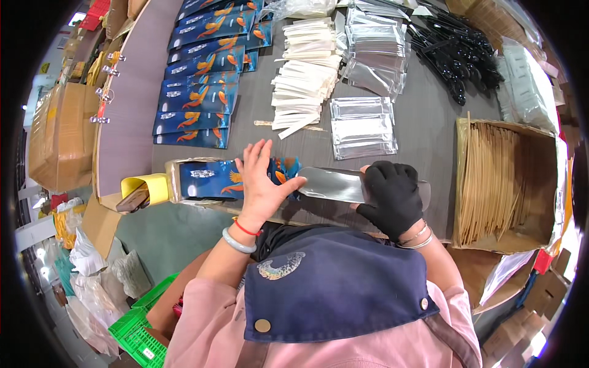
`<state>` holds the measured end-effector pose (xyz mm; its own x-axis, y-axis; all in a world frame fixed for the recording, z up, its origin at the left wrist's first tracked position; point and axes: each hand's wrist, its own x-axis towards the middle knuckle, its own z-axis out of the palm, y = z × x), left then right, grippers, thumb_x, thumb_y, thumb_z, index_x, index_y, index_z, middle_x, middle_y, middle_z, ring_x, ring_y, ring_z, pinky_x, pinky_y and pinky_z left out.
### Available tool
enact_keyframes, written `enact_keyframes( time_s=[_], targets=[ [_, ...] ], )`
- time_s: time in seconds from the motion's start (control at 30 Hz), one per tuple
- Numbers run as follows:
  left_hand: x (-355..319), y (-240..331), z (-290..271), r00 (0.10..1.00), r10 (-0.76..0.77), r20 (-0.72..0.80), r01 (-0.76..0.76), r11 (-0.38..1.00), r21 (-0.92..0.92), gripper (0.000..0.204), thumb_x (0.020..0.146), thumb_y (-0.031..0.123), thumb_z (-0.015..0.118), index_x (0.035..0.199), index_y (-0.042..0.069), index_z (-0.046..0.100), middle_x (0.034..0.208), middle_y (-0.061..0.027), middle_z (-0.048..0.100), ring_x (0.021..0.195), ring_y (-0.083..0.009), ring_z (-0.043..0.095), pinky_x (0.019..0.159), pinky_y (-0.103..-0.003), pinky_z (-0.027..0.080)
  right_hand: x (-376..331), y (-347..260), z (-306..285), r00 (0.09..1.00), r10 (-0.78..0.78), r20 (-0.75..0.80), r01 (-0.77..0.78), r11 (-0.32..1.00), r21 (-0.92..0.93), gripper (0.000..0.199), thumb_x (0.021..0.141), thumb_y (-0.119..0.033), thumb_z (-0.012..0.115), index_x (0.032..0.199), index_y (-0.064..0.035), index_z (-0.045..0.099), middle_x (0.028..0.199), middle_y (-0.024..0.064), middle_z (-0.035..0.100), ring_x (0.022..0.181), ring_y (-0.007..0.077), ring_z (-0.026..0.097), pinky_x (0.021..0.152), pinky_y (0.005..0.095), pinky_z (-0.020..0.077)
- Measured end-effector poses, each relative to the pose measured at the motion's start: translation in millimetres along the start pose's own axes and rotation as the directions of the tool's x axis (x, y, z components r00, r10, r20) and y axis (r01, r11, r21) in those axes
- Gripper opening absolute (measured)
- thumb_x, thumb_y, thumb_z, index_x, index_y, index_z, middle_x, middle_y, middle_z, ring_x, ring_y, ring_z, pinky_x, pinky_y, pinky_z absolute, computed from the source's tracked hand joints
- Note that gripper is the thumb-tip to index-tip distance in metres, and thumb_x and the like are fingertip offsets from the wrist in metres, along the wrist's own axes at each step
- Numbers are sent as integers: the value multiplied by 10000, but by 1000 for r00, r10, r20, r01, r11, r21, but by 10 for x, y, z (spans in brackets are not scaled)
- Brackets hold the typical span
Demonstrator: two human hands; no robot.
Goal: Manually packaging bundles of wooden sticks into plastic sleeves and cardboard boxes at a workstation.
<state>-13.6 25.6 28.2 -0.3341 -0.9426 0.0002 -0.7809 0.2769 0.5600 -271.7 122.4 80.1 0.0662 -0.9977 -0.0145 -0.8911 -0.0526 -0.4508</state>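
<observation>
My bare left hand (257,184) is spread over a blue printed packet (211,180) lying in an open cardboard box, its thumb at the left end of a long, flat, shiny silver piece (334,185). My right hand (392,197), in a black glove, grips that silver piece farther along. A greyish rounded end (424,195) shows past the glove; whether it belongs to the same piece, I cannot tell. Beyond my hands lie flat clear-and-silver packets (364,127) and a pile of white paper strips (304,86). Overlapping blue packets (195,98) with orange pictures run up the table's left side.
A carton of upright brown cardboard pieces (494,184) stands at the right. Black glossy items (457,58) are heaped at the far right. A yellow holder (146,189) sits by the left edge, and a green crate (140,331) is down at the lower left.
</observation>
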Motion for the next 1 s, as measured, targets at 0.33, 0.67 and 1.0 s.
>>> enact_keyframes(
  time_s=[0.33, 0.67, 1.0],
  targets=[
    [2, -26, -16, 999, 12, 49, -10, 999, -39, 935, 654, 422, 860, 1386, 3, 456, 1421, -177, 454, 1402, -381, 306, 1164, -573, 113, 10, 44, -69, 1000, -10, 10, 11, 999, -32, 610, 626, -304, 835, 1148, -92, 601, 1052, 92, 604, 999, 310, 576, 911, 431, 396],
    [609, -55, -42, 962, 271, 18, -271, 961, 50, 340, 781, 233, 777, 1051, 51, 683, 1023, -134, 648, 953, -340, 608, 834, -426, 484, 222, 47, 374, 968, -163, -191, 208, 947, 245, 605, 681, -335, 816, 1203, -106, 614, 1175, 108, 613, 1087, 323, 578, 976, 433, 406],
    [950, 408, 184, 885, 444, 139, -439, 896, -69, 144, 740, 125, 772, 788, 72, 646, 827, -100, 607, 840, -328, 605, 736, -417, 485, -1878, 2279, -289, 467, 640, -610, -775, 628, 66, 275, 870, -208, 703, 1041, -1, 644, 1015, 140, 657, 928, 287, 635, 833, 377, 496]
  ],
)
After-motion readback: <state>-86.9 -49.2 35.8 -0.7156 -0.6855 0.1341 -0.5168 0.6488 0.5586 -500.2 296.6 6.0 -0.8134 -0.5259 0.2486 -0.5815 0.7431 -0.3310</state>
